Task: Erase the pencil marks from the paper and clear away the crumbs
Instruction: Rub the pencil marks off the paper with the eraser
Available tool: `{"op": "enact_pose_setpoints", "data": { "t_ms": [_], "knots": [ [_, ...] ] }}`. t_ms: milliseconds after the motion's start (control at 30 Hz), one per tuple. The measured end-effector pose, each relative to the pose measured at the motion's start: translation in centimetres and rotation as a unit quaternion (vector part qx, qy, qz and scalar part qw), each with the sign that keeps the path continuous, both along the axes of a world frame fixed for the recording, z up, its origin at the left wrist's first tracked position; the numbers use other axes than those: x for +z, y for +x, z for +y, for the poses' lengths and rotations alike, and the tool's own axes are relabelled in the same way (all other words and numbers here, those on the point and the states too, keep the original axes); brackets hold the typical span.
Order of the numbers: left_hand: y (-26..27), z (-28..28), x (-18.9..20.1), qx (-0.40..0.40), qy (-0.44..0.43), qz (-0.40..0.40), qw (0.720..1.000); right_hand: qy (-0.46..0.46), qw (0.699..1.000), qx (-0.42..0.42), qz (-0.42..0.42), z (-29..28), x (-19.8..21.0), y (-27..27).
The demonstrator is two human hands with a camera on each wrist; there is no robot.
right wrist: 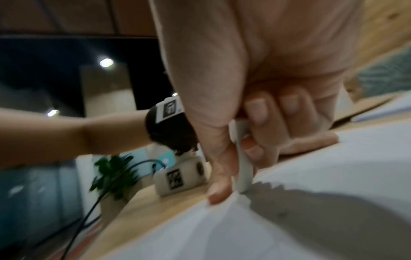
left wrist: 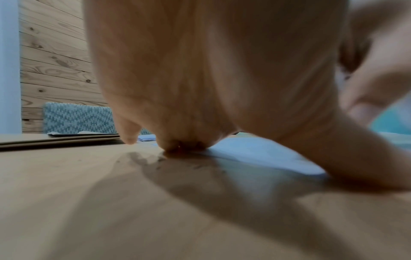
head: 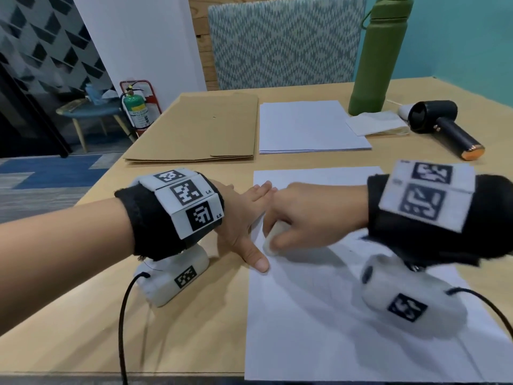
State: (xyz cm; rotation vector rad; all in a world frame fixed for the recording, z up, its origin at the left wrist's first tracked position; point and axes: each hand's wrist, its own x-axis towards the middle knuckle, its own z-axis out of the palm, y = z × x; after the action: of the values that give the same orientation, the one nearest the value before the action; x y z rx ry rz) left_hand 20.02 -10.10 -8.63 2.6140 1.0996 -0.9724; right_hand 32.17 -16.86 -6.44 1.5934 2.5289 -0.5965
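A white sheet of paper [head: 319, 315] lies on the wooden table in front of me, with faint pencil lines near its middle. My left hand [head: 244, 215] lies flat with spread fingers, pressing the paper's left edge; its thumb [head: 256, 259] points toward me. My right hand [head: 299, 218] grips a white eraser [head: 273, 237] between thumb and curled fingers, the eraser's tip touching the paper near the left edge. In the right wrist view the eraser [right wrist: 243, 168] meets the paper [right wrist: 333, 176] beside the thumb. In the left wrist view the left hand [left wrist: 200, 88] presses the paper [left wrist: 255, 151].
Behind the sheet lie a stack of white paper [head: 311, 126] and a brown folder [head: 200, 129]. At the back right stand a green bottle [head: 380, 56], a folded cloth [head: 374, 122] and a black handheld blower [head: 444, 126]. A patterned chair [head: 283, 40] stands behind the table.
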Motion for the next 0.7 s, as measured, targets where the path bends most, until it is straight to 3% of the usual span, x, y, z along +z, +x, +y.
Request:
{"op": "enact_pose_setpoints", "data": {
  "t_ms": [200, 367, 433, 467, 533, 600, 700],
  "knots": [
    [-0.1, -0.2, 0.3, 0.000, 0.009, -0.008, 1.000, 0.095, 0.991, -0.089, 0.007, 2.5, -0.9, 0.3],
    [0.1, -0.3, 0.3, 0.001, 0.005, 0.008, 1.000, -0.031, 0.999, 0.007, 0.014, -0.4, 0.3, -0.1],
    [0.0, -0.1, 0.2, 0.008, 0.014, 0.002, 1.000, -0.023, 0.999, -0.028, 0.012, -0.2, 0.8, 1.3],
    [0.0, -0.1, 0.4, 0.012, 0.019, 0.003, 1.000, -0.012, 0.996, -0.083, 0.041, 0.4, 0.9, 2.5],
    [-0.2, -0.3, 0.6, 0.029, 0.020, 0.012, 0.999, -0.020, 0.963, -0.230, 0.136, 1.1, 1.3, 5.6],
    [-0.3, -0.6, 0.9, 0.029, 0.021, 0.011, 0.999, -0.075, 0.908, -0.350, 0.218, 0.7, 1.3, 8.5],
    [0.0, -2.0, 1.7, -0.064, 0.056, -0.028, 0.996, -0.146, 0.844, -0.437, 0.276, -0.6, 0.1, 11.3]
  ]
}}
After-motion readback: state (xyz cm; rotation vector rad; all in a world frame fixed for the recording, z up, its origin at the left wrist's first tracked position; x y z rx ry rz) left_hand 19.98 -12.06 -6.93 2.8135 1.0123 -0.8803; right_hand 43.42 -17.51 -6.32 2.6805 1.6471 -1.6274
